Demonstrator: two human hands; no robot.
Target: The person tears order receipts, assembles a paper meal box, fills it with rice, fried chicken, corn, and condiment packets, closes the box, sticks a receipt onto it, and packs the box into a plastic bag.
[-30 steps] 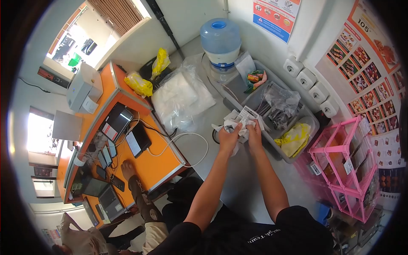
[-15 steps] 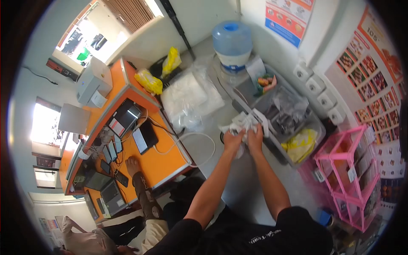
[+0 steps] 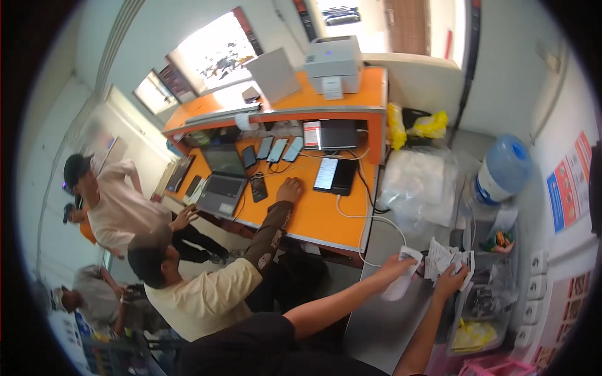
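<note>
My left hand (image 3: 394,274) is closed around a white paper slip (image 3: 401,287) that hangs below the fingers, with dark print near its top. To its right, my right hand (image 3: 450,283) grips a loose bunch of printed paper slips (image 3: 439,255), which look like receipts and fan out past the fingertips. Both hands are over the grey counter (image 3: 384,326), a short gap apart. A white cable (image 3: 401,232) loops just behind my left hand. Beside my right hand stands a grey divided bin (image 3: 461,313) with clear plastic packets and a yellow bag (image 3: 473,335).
An orange desk (image 3: 313,219) at left bears a laptop (image 3: 222,194), several phones and a tablet (image 3: 326,174). A co-worker's hand (image 3: 290,190) rests there. Behind the counter are plastic-wrapped white packs (image 3: 417,178) and a water jug (image 3: 505,166). A pink rack (image 3: 492,366) stands at lower right.
The view has swung left, bringing the desk and several people into sight. My hands, together on the crumpled white bundle before, are now apart, each with paper in it.
</note>
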